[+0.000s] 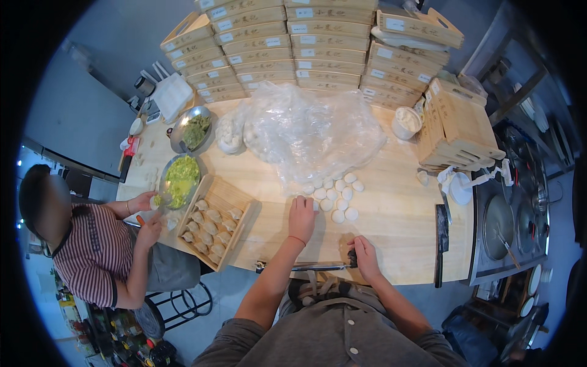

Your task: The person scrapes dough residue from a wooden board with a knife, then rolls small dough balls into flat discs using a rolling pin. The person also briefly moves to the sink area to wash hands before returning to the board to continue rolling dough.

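Note:
My left hand (302, 214) lies palm down at the near edge of a group of small round white dough pieces (342, 204). Its fingers are close together and hide what is beneath them; one piece shows beside the fingertips. At the table's front edge, my right hand (366, 259) is curled beside the black end piece (352, 258) of a narrow metal bar (316, 267). Whether its fingers grip that piece is not clear. A large clear plastic sheet (316, 133) covers more white pieces behind the group.
At left, a co-worker (96, 252) holds a filled wrapper near a wooden tray (229, 247) of dumplings. Two metal bowls hold green filling (182, 176) and darker filling (196, 130). A cleaver (441, 243) lies right, before the stove (500, 229). Wooden trays (328, 41) stand stacked behind.

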### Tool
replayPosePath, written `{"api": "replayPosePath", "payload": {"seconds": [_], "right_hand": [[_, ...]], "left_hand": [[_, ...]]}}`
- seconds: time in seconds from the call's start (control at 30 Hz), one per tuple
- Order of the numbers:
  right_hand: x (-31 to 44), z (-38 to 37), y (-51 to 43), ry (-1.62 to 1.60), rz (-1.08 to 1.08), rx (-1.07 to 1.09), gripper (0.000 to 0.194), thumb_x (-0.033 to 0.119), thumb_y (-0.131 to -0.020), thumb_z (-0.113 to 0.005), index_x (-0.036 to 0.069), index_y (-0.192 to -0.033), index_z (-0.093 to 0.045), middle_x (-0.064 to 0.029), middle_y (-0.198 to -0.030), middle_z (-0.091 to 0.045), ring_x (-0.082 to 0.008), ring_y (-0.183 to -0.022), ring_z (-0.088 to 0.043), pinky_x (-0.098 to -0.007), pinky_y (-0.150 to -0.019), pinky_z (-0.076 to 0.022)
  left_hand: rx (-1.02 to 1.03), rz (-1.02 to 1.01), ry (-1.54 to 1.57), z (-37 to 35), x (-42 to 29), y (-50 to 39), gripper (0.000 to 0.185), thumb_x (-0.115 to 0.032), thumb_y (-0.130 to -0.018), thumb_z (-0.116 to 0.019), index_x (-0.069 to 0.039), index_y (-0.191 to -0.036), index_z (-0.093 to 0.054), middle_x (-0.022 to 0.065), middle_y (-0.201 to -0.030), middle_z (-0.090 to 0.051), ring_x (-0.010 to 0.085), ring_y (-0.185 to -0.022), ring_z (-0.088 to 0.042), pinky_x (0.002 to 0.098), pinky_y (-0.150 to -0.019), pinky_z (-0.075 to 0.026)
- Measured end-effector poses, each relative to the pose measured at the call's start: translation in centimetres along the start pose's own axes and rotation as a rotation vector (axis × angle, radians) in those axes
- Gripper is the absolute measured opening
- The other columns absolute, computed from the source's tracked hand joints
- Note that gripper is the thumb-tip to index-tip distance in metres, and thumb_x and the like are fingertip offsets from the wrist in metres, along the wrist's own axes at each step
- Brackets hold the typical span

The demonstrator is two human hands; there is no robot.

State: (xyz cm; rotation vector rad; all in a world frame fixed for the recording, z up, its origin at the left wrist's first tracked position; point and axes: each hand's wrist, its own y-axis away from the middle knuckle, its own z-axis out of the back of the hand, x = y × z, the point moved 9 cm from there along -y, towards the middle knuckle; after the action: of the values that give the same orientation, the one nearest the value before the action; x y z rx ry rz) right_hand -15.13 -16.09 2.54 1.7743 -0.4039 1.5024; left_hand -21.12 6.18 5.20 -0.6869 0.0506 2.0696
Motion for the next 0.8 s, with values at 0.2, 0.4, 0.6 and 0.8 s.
{"api": "replayPosePath", "payload": {"seconds": [0.2, 0.4, 0.6, 0.8], "right_hand": [[-0.3, 0.1, 0.6, 0.039, 0.033, -0.04, 0.024, 0.016, -0.105, -0.045, 0.0, -0.098, -0.061, -0.0055, -0.076, -0.06, -0.0119, -0.071, -0.057, -0.0285, -0.069, -0.0476], [0.3, 0.1, 0.9, 0.015, 0.175, -0.144, 0.019, 0.005, -0.103, -0.041, 0.0, -0.1, -0.059, -0.0065, -0.082, -0.06, -0.0133, -0.075, -0.058, -0.0285, -0.072, -0.0492], [-0.4, 0.3, 0.7, 0.039, 0.203, -0.193, 0.018, 0.001, -0.1, -0.042, 0.0, -0.101, -0.06, -0.0069, -0.08, -0.061, -0.0137, -0.075, -0.058, -0.0277, -0.069, -0.0488], [-0.5, 0.4, 0.6, 0.047, 0.172, -0.209, 0.018, 0.001, -0.099, -0.042, 0.0, -0.101, -0.061, -0.0054, -0.076, -0.058, -0.0125, -0.072, -0.056, -0.0277, -0.068, -0.0481]], "left_hand": [[-0.03, 0.113, 0.277, 1.1, 1.2, 1.2, 0.025, -0.006, -0.075, -0.077, -0.003, -0.095, -0.062, 0.0141, -0.097, -0.058, 0.0333, -0.091, -0.058, 0.0424, -0.081, -0.049], [0.384, 0.185, 0.557, -2.9, -0.7, 7.1, 0.015, -0.004, -0.079, -0.073, -0.003, -0.092, -0.067, 0.0143, -0.089, -0.063, 0.0341, -0.089, -0.062, 0.041, -0.079, -0.051], [0.398, -0.009, 0.493, -4.1, -3.3, 9.3, 0.011, -0.004, -0.078, -0.071, -0.003, -0.089, -0.069, 0.0148, -0.087, -0.063, 0.0343, -0.086, -0.062, 0.0409, -0.076, -0.051], [0.482, -0.235, 0.587, -6.8, -8.0, 7.6, 0.006, -0.004, -0.08, -0.067, -0.003, -0.085, -0.064, 0.0147, -0.087, -0.059, 0.0356, -0.087, -0.058, 0.0434, -0.078, -0.048]]}}
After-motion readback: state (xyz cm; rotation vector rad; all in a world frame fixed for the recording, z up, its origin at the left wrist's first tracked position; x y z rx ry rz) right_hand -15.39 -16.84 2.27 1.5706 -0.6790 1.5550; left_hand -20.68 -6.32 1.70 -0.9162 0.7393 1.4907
